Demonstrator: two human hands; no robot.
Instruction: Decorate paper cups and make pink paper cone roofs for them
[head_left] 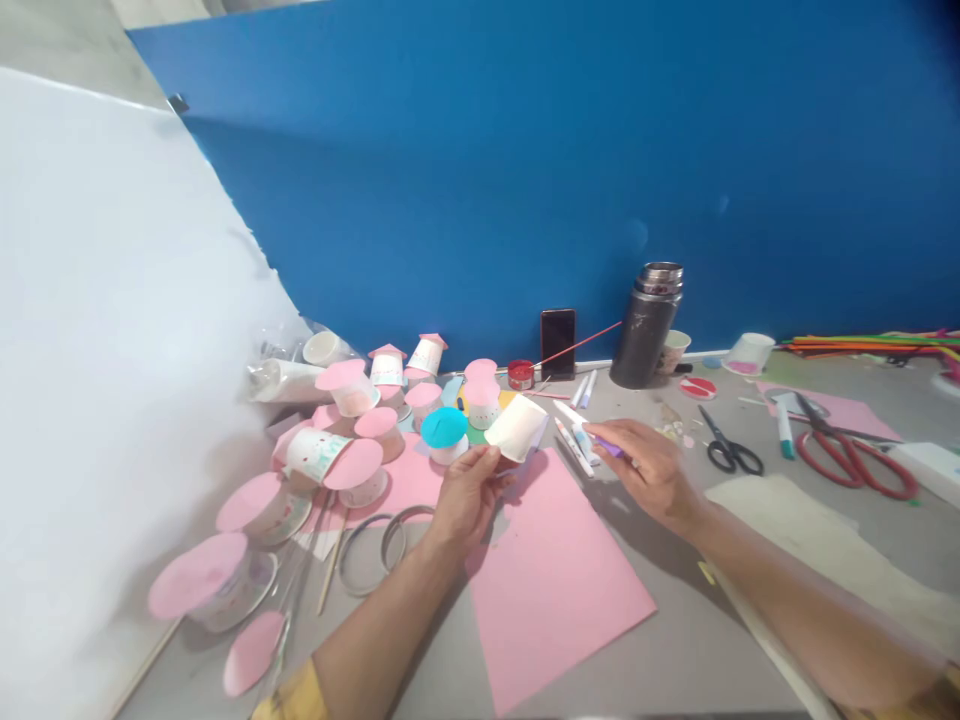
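Observation:
My left hand grips a plain white paper cup, tilted on its side above the table. Pinched in my right hand is a white marker with a purple end, its tip pointing left toward the cup without clearly touching it. Beneath both hands lie a few more white markers. A large pink paper sheet is spread under and in front of the cup. Just left of the cup stands a small cup topped with a blue disc.
Several decorated paper cups with pink discs crowd the left side, near two grey rings. A dark flask and a phone stand at the back. Black scissors and red-handled scissors lie at right.

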